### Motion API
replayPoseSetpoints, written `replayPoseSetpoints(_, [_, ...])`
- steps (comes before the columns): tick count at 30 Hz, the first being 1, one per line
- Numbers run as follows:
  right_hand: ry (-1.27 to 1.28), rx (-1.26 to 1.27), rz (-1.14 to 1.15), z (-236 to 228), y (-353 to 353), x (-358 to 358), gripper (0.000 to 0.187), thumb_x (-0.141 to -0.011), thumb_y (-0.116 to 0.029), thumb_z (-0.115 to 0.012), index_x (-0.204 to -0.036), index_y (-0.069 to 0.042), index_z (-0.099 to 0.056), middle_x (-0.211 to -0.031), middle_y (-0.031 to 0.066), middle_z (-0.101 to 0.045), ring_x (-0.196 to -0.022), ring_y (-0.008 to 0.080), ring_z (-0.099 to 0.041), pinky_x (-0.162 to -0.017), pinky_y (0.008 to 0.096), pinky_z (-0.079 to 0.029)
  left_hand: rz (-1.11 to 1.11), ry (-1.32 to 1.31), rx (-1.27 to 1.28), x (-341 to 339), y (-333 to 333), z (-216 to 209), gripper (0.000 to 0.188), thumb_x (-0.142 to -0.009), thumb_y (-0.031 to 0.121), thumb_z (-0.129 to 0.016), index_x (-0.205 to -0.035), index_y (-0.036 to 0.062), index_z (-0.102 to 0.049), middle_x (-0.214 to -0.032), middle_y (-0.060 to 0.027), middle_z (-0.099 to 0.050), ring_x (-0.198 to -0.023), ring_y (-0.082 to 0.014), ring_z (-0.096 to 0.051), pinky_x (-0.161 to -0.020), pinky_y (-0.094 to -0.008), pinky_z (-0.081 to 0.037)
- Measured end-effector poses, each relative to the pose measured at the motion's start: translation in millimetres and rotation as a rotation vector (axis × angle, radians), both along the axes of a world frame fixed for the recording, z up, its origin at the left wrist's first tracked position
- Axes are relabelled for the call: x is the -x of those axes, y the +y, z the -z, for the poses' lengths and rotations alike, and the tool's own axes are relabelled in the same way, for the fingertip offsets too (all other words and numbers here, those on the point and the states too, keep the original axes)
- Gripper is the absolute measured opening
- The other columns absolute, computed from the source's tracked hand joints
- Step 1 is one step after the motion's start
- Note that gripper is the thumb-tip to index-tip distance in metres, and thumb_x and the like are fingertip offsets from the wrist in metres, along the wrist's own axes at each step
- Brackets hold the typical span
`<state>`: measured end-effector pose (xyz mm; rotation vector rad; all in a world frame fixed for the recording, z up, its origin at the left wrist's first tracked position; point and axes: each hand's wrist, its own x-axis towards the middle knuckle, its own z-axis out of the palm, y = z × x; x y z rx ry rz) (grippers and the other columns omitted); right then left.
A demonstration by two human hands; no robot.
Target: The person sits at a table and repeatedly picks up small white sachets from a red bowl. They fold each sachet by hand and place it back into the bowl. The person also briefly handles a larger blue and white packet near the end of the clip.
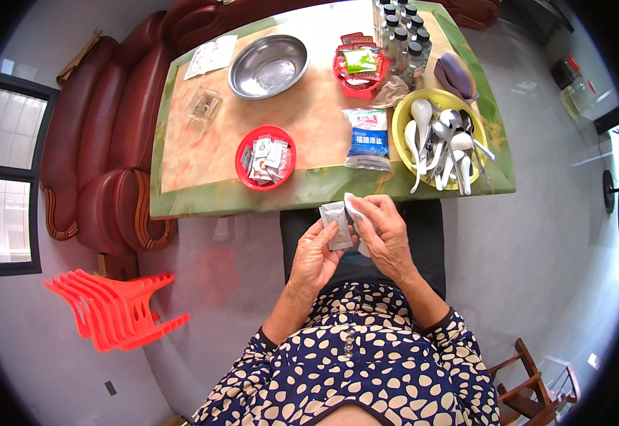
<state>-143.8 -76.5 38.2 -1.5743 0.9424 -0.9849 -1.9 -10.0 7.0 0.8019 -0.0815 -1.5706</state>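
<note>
We see both hands raised over the lap, just in front of the near edge of the bench (203, 160). The left hand (314, 259) pinches a small grey packet (337, 224) between thumb and fingers (321, 231), holding it upright. The right hand (384, 234) meets it from the other side, its fingers (366, 206) closed on a white packet (354, 213) that touches the grey one at its right edge. Both hands grip firmly, with no gap between fingertips and packets.

On the bench, nearest the hands, sits a red dish (242, 170) with more small packets in it, to the left of the hands. A blue and white bag (367, 138) lies flat just beyond the hands, beside a yellow bowl (399, 124) full of white and metal spoons (437, 138). Farther back we see a steel bowl (268, 66), a red basket (343, 79) with a green packet and others in it, and a cluster of black-capped bottles (402, 39). A clear glass dish (203, 104) and a sheet of paper (210, 55) lie toward the left rear. A purple pouch (456, 74) rests at the right edge.

A dark red sofa (110, 135) stands left of the bench, and stacked orange stools (114, 309) lie on the floor below it.
</note>
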Motion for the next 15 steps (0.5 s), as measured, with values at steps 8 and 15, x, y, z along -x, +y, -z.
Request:
replayPoseSetpoints(8, [-0.132,-0.367,-0.006,22,14,-12,0.024,-0.094,-0.011,-0.058,-0.115,-0.001,-0.066,-0.099,0.0026,-0.054,-0.087,0.0091,-0.052,-0.073,0.0217,-0.043,-0.124,-0.135,0.006,13,0,1,0.025,-0.094,0.007,-0.058,-0.119,0.0038,-0.059,-0.108,-0.005,-0.065,-0.098,-0.0147,-0.062,-0.089,-0.0317,-0.05])
replayPoseSetpoints(15, [0.043,-0.238,-0.081,32,25,1,0.018,-0.086,-0.005,-0.063,-0.103,-0.001,-0.069,-0.081,0.001,-0.055,-0.071,0.0088,-0.053,-0.062,0.0233,-0.044,-0.167,-0.115,0.001,5,1,8,0.02,-0.094,0.008,-0.058,-0.114,0.0038,-0.061,-0.104,-0.005,-0.066,-0.094,-0.0143,-0.063,-0.087,-0.031,-0.05])
